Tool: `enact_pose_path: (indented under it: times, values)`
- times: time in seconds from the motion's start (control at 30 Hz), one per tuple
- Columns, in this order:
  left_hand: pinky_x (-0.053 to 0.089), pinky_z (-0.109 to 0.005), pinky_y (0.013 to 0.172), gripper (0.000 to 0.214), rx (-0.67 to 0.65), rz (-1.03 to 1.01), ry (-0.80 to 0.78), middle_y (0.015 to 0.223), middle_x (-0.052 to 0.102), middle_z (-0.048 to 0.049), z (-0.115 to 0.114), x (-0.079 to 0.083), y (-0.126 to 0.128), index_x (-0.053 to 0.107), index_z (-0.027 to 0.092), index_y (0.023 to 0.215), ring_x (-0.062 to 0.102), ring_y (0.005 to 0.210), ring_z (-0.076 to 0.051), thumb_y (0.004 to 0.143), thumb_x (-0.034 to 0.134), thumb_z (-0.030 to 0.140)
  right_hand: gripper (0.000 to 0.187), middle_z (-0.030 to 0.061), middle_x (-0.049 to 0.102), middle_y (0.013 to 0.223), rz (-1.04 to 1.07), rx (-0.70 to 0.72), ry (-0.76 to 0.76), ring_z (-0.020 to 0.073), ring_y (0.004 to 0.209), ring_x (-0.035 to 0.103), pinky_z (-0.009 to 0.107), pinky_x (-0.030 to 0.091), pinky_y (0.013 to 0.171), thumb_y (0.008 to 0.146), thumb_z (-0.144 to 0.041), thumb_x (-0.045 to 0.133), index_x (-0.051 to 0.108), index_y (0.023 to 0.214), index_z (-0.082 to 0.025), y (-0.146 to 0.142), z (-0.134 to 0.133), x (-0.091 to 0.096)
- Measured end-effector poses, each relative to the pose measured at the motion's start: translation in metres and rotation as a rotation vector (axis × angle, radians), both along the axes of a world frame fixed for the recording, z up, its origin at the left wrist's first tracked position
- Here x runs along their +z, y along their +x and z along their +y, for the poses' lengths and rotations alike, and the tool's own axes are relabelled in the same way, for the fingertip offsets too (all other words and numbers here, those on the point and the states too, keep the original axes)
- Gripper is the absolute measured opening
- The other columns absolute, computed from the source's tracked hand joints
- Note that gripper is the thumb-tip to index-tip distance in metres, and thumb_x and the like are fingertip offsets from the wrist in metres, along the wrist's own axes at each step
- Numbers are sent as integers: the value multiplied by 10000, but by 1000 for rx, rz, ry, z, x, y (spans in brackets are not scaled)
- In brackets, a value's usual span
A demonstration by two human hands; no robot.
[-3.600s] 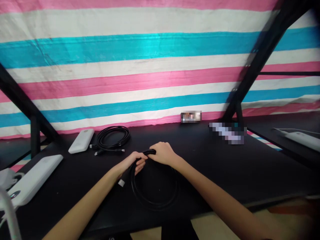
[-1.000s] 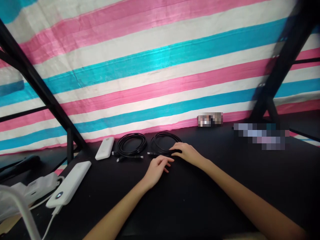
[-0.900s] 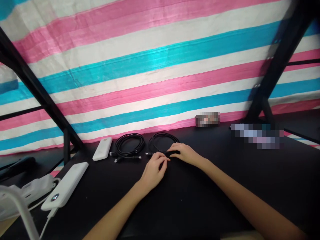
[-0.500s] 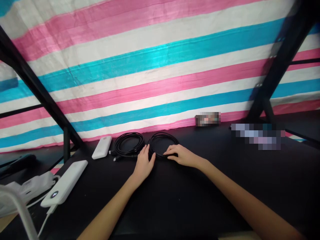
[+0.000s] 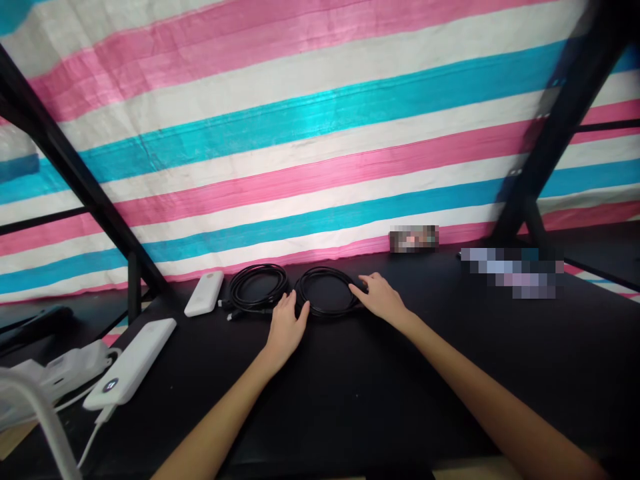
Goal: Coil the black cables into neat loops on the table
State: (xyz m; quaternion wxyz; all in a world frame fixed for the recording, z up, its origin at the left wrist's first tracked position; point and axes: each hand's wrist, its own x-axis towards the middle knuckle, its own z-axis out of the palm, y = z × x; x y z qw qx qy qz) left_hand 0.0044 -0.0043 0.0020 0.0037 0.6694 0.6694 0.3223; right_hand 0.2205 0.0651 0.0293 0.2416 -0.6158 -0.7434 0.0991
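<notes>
Both L hand (image 5: 286, 325) & R hand (image 5: 382, 299) part-spread, at edge of rt cable coil (image 5: 329, 311).

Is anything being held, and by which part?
The left hand holds nothing; the right hand is at the right edge of the right black coil, grip unclear.

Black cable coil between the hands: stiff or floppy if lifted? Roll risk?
Probably somewhat springy: the black cable coil lies in smooth, round loops. It may sag or loosen if lifted by one strand, as I can make out no tie around it. Rolling seems unlikely, since it lies flat on the table; a push would more likely slide or deform it.
</notes>
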Motion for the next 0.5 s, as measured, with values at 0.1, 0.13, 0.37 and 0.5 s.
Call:
enact_pose_path:
  times: [0.1, 0.13, 0.37, 0.5]
  values:
    - [231, -464, 1082, 464, 6, 113, 23, 1191, 595, -180, -3, 3, 2, 563, 38, 1164, 459, 1216, -276, 895, 383, 370, 444, 131, 588, 1044, -23, 15, -71, 274, 974, 574, 348, 444, 761, 839, -457, 458, 628, 1105, -145, 0, 0, -2]
    - [220, -463, 1087, 456, 7, 138, 33, 1181, 602, -176, -3, 3, 3, 572, 38, 1151, 461, 1215, -274, 897, 379, 365, 439, 120, 597, 1026, -16, 24, -79, 264, 943, 586, 336, 443, 739, 826, -455, 477, 626, 1107, -153, -1, 0, -2]
    - [287, -463, 1053, 484, -11, 140, 51, 1212, 570, -211, -1, -2, 4, 513, 25, 1204, 439, 1232, -294, 876, 407, 365, 422, 94, 604, 984, 94, 62, -76, 217, 853, 601, 309, 455, 719, 717, -364, 612, 636, 1090, -167, -2, 6, -12]
    - [309, -476, 1032, 701, -62, 84, 72, 1265, 510, -249, -3, -3, 5, 233, -11, 1383, 423, 1242, -295, 861, 420, 417, 455, 122, 596, 1049, 207, 110, -26, 211, 890, 603, 326, 464, 810, 665, -257, 643, 629, 1103, -139, -3, 11, -18]
